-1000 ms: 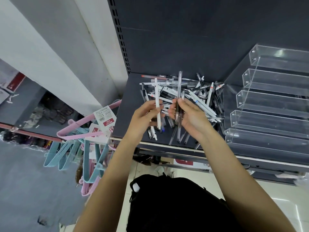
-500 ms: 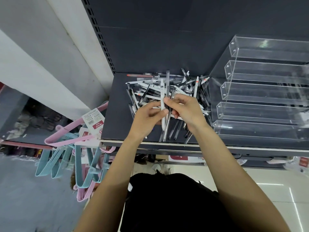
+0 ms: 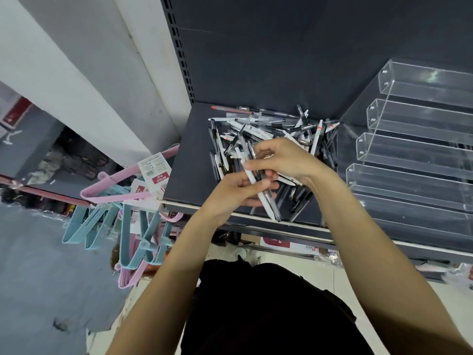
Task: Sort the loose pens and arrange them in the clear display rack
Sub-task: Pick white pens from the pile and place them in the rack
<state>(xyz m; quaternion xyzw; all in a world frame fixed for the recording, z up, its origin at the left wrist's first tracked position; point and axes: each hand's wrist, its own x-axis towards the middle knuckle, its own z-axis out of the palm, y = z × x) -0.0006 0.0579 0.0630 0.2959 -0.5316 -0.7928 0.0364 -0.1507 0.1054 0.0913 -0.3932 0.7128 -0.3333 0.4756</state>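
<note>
A heap of loose pens [image 3: 276,129], white, black and clear, lies on the dark shelf [image 3: 189,160]. Over the heap's front, both hands meet on a small bundle of pens [image 3: 266,198] that slants down toward the shelf edge. My left hand [image 3: 238,190] grips the bundle from below and left. My right hand [image 3: 284,160] curls over its upper part, thumb pressing the white pen. The clear display rack [image 3: 409,155] with stepped trays stands to the right, and I see no pens in it.
Pink and blue hangers [image 3: 122,216] with price tags hang off a rail left of the shelf. A perforated upright [image 3: 179,47] and the dark back panel close the shelf's rear. The floor and lower shelves lie below the front edge.
The pens held upright before now tilt down and to the right as one bundle. Both hands have closed together on it, lower over the heap's front. The camera view has shifted.
</note>
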